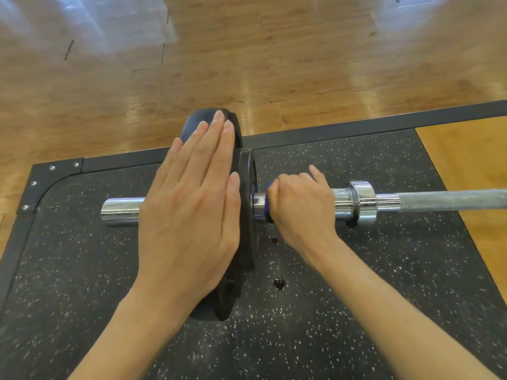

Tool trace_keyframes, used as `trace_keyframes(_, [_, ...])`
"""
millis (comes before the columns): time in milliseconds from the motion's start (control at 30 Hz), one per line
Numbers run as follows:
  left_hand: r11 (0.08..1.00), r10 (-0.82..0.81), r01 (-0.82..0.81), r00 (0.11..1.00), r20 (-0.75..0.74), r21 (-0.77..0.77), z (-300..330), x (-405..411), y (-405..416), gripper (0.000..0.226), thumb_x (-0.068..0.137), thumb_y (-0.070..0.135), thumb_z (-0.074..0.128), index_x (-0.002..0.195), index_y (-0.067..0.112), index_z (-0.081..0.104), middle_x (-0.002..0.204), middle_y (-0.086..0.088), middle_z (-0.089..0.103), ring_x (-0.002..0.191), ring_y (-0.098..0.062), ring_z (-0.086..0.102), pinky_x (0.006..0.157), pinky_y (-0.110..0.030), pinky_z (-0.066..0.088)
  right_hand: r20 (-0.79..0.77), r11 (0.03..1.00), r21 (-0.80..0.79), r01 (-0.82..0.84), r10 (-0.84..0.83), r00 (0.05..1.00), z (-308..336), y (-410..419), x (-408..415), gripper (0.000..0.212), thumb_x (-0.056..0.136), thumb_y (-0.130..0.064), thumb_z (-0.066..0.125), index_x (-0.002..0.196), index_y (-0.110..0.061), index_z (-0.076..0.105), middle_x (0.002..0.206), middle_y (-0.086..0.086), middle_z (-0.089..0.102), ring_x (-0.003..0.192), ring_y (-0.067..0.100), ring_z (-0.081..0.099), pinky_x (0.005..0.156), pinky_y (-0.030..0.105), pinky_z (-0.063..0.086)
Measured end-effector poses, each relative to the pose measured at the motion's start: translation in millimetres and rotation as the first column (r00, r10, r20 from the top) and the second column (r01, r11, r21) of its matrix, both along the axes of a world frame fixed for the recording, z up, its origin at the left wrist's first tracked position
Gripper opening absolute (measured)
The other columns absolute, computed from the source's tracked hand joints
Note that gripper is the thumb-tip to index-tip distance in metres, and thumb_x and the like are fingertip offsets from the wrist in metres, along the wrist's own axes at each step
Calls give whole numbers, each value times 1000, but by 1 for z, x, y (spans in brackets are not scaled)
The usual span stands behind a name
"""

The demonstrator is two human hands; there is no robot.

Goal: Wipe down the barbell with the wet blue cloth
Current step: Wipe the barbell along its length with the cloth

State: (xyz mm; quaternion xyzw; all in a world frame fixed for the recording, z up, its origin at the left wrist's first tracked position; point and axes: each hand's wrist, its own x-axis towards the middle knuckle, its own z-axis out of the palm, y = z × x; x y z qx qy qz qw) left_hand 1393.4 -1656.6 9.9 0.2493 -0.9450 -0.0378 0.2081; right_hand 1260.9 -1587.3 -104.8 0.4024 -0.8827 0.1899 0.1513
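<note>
A chrome barbell (365,202) lies across a black speckled mat, its sleeve end (120,211) pointing left. Two black weight plates (248,187) stand on the sleeve. My left hand (192,212) lies flat with straight fingers against the outer face of the larger plate. My right hand (301,207) is curled round the sleeve just right of the plates, gripping the blue cloth (268,200) around the chrome. Only a narrow blue edge of the cloth shows beside my knuckles.
The rubber mat (356,283) has a black metal frame (356,123) along its far edge and a rounded bolted corner (41,185) at left. A small hole (279,283) sits in the mat near the plates. Wooden floor (247,64) lies beyond.
</note>
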Motion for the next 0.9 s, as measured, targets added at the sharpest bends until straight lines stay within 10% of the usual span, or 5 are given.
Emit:
trace_keyframes(200, [999,-32,32,997,65,10,1,11,7,55,103,19,32,155,2,34,162,-10,33,152,-24,28,127,-36,11,-1,999,-8,-32,32,1000,-6,11,26,31,105,-22,32,83,-16,54,76,3,53,76,26,52,101,44,44])
trace_keyframes(367, [998,-41,37,997,68,55,9,10,2,57,102,24,33,153,0,37,159,-11,39,150,-25,30,126,-31,8,38,991,2,-136,136,990,-22,45,57,40,103,-22,37,132,-4,56,129,10,60,127,34,54,120,49,25])
trace_keyframes(567, [998,-33,29,996,78,56,5,24,16,56,102,21,28,154,1,36,162,-12,33,152,-23,27,127,-33,9,62,990,40,-135,133,989,4,26,41,20,96,-16,46,83,-14,62,77,5,61,75,30,60,94,45,49])
trace_keyframes(700, [999,-12,10,997,70,41,1,39,31,58,101,19,30,155,0,33,164,-13,30,152,-25,27,127,-38,11,40,976,5,-217,217,975,-15,64,66,35,103,-20,41,126,-7,63,124,7,65,121,30,58,117,46,31])
trace_keyframes(900, [1000,-15,14,999,40,26,-5,56,52,58,100,21,35,154,-2,34,163,-15,29,152,-27,26,127,-38,9,118,981,108,-160,147,982,1,44,65,35,103,-24,31,93,-17,64,87,2,64,87,28,61,114,47,38])
